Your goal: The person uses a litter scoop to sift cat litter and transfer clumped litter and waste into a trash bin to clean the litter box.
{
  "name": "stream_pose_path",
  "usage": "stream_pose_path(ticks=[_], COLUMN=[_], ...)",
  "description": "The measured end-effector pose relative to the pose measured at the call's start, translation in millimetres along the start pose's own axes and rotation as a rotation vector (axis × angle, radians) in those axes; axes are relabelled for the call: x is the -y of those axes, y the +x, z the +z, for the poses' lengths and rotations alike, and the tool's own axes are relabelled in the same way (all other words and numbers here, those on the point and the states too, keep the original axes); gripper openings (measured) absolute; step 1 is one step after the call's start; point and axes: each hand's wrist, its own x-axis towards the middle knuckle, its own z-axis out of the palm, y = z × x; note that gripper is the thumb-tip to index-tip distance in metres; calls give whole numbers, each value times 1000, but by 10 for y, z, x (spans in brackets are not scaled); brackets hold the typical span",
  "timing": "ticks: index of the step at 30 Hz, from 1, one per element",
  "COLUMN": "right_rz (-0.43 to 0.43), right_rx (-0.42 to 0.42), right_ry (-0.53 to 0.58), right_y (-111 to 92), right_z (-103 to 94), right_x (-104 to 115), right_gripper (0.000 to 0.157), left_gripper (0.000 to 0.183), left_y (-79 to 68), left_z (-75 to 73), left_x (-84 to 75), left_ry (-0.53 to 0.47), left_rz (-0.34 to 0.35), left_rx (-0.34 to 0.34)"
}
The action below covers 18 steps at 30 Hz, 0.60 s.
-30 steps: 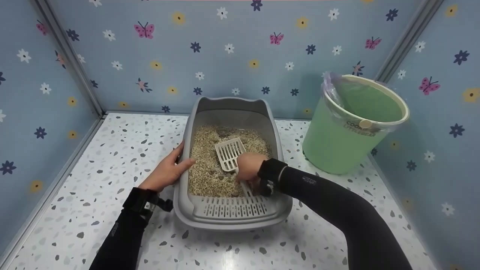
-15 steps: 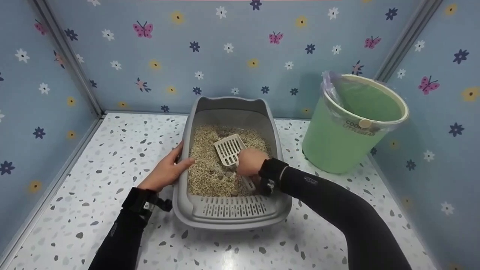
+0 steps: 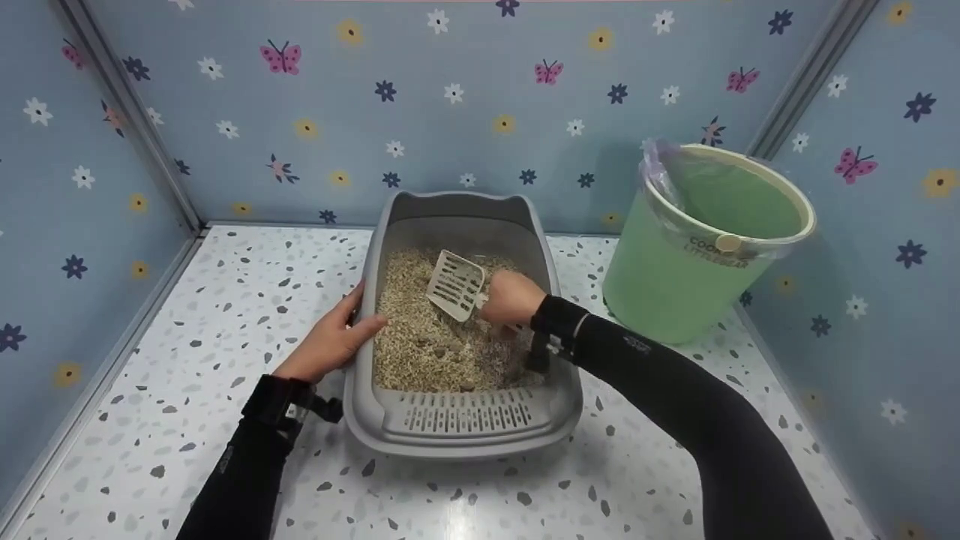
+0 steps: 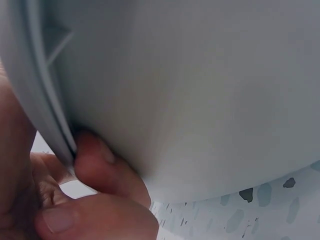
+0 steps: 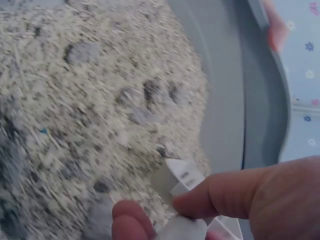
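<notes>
"Well, nearest us, the left hand (image 3: pixel 328 343) grips the side rim (image 3: pixel 364 375) of the grey tray (image 3: pixel 461 448) — thumb over, fingers underneath."

"Full of loose litter (image 3: pixel 420 356), it's probably weighty, and rather smooth. And the scoop?"

"Over the litter — touching or not, I can't tell — just left of the right hand (image 3: pixel 513 298), whose fingers are wrapped round its handle (image 5: pixel 182 229). The scoop (image 3: pixel 456 286) seems light, stiff plastic; I'd hold it there, close to the slots."

"What's changed since half a second ago?"

"It's swung round: its handle ran towards the slotted ledge (image 3: pixel 461 412) then, end showing past that hand; now the hand mostly hides it. Farther off, right, stands the green bin (image 3: pixel 675 281)."
</notes>
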Motion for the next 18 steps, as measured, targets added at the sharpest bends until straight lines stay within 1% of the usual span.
stream_pose_path(ticks=[1, 3, 7, 9, 11, 12, 15, 18], right_rz=[2, 3, 15, 12, -5, -20, -79, -137], right_rx=[12, 27, 8, -14, -49, -65, -144, -191], right_ry=[-12, -59, -242, -333, -423, -473, -629, -789], right_y=[-1, 4, 8, 2, -25, -42, -122, -219], right_z=[-33, -90, -177, -228, -302, -348, -516, -698], right_x=[3, 12, 43, 60, 90, 107, 179, 264], right_gripper=[51, 47, 26, 24, 27, 31, 41, 48], left_gripper=[91, 91, 92, 92, 91, 91, 92, 92], left_y=[-2, -1, 3, 11, 15, 17, 20, 16], left_z=[4, 9, 18, 18, 18, 19, 17, 9], left_x=[0, 3, -6, -2, 1, 6, 13, 16], left_ry=[4, 17, 19, 17, 13, 12, 19, 22], left_rz=[2, 8, 6, 6, 8, 5, 11, 7], left_rx=[-2, -4, -12, -16, -15, -16, -13, -14])
